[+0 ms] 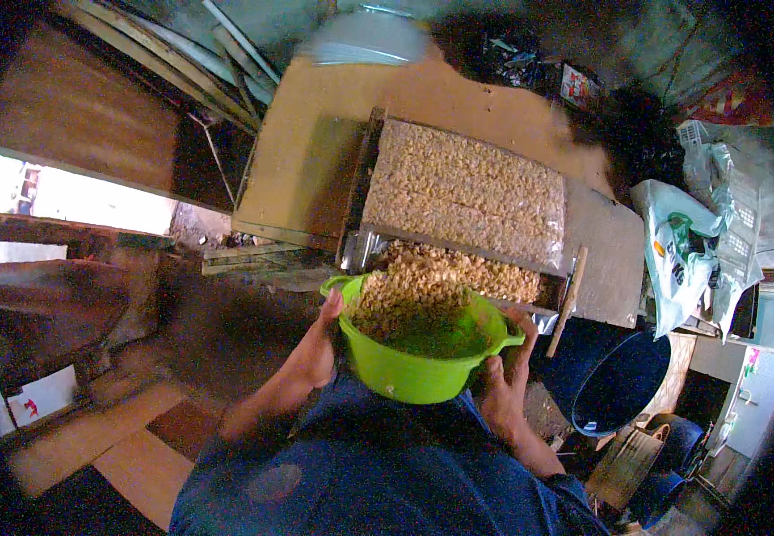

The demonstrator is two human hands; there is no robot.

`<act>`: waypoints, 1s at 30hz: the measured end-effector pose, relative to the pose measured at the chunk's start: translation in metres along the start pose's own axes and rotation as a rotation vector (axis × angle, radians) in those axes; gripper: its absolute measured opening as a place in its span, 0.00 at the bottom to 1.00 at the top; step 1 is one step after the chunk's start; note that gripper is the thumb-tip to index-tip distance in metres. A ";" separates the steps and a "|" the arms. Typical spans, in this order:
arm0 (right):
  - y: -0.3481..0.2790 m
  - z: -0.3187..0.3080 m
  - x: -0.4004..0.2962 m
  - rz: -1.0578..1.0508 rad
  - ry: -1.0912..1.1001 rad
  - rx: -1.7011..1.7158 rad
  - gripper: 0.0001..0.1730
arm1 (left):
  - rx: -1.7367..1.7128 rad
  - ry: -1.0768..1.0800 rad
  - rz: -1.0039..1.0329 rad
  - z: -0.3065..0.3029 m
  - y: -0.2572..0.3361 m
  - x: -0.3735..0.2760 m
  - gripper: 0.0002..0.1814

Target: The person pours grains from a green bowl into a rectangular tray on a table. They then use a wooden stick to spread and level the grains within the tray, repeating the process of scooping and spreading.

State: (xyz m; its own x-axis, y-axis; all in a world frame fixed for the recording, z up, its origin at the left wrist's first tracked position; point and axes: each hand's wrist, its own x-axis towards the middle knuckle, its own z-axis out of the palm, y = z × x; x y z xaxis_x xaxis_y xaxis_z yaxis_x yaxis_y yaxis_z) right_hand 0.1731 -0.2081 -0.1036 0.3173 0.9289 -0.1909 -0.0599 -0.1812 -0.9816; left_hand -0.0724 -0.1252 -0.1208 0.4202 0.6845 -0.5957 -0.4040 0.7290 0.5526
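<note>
A green plastic basin (414, 368) with two side handles is tilted towards a wooden tray frame (360, 181) on the table. My left hand (323, 335) grips its left handle, and my right hand (511, 375) holds the right one. Pale, flaky pieces (407, 301) lie inside the basin against its far side and meet the loose pieces (487, 271) in the near part of the frame. Beyond a dark crossbar, a flat slab of similar pieces (461, 187) fills the larger part, with a shiny clear film at its edge.
The frame stands on a tan board tabletop (300, 134). A wooden stick (566, 301) leans along its right side. Plastic bags (685, 261) lie at the right, above a large dark round container (621, 382). Wooden planks (179, 60) are stacked at the upper left.
</note>
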 end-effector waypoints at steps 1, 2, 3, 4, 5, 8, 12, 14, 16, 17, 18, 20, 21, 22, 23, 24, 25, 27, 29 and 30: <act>0.003 -0.002 -0.002 -0.003 0.001 -0.059 0.47 | -0.003 -0.005 0.006 0.001 0.000 0.000 0.41; 0.004 -0.004 -0.002 -0.016 -0.007 -0.049 0.47 | -0.006 -0.009 0.012 0.002 -0.001 0.000 0.41; 0.003 -0.004 -0.002 -0.023 -0.002 -0.057 0.48 | -0.009 -0.013 0.013 0.003 -0.002 -0.001 0.41; 0.000 -0.004 -0.001 -0.030 0.002 -0.065 0.48 | 0.171 -0.099 0.239 0.002 -0.005 -0.002 0.41; -0.003 -0.004 0.000 -0.038 0.007 -0.073 0.48 | 0.351 -0.186 0.466 0.001 -0.007 -0.004 0.41; -0.017 -0.008 -0.002 -0.095 -0.013 -0.027 0.48 | 0.194 -0.137 0.296 0.004 -0.008 -0.001 0.41; -0.005 -0.025 -0.004 -0.040 0.040 -0.060 0.48 | -0.015 -0.075 -0.007 0.018 -0.017 0.013 0.43; -0.007 -0.034 -0.005 -0.053 0.053 -0.019 0.47 | -0.021 -0.148 -0.026 0.016 -0.029 0.023 0.43; -0.018 -0.043 -0.007 -0.127 0.036 -0.097 0.47 | 0.005 -0.173 -0.003 0.036 -0.026 0.017 0.43; -0.021 -0.048 -0.006 -0.100 0.055 -0.098 0.46 | 0.019 -0.186 0.011 0.046 -0.026 0.017 0.43; -0.024 -0.054 -0.004 -0.075 0.070 -0.093 0.46 | -0.011 -0.192 -0.037 0.048 -0.029 0.026 0.43; -0.019 -0.074 -0.007 -0.024 0.102 -0.181 0.46 | 0.034 -0.052 -0.205 0.059 -0.036 0.035 0.42; -0.016 -0.079 -0.011 -0.041 0.119 -0.145 0.47 | 0.022 -0.104 -0.217 0.069 -0.036 0.034 0.42; -0.015 -0.083 -0.015 -0.058 0.136 -0.109 0.47 | 0.038 -0.120 -0.199 0.072 -0.035 0.032 0.42; -0.014 -0.085 -0.016 -0.074 0.152 -0.073 0.47 | 0.053 -0.134 -0.181 0.074 -0.034 0.031 0.41; -0.015 -0.087 -0.017 -0.099 0.157 -0.047 0.47 | 0.065 -0.153 -0.170 0.076 -0.037 0.030 0.41; -0.016 -0.088 -0.016 -0.124 0.147 -0.067 0.47 | 0.075 -0.171 -0.159 0.077 -0.039 0.028 0.41; -0.021 -0.089 -0.013 -0.174 0.127 -0.109 0.47 | 0.066 -0.121 -0.199 0.087 -0.034 0.023 0.41; -0.017 -0.088 -0.012 -0.062 0.119 -0.102 0.50 | 0.028 0.019 -0.293 0.110 -0.009 0.014 0.42; -0.009 -0.089 -0.013 -0.092 0.115 -0.131 0.50 | 0.138 -0.013 -0.177 0.107 -0.009 0.007 0.42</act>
State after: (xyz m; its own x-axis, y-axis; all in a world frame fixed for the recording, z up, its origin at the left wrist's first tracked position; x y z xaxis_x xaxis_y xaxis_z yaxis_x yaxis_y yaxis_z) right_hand 0.2534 -0.2474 -0.0918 0.4223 0.9019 -0.0910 0.0958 -0.1443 -0.9849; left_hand 0.0211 -0.1256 -0.0677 0.4857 0.5452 -0.6833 -0.2085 0.8314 0.5151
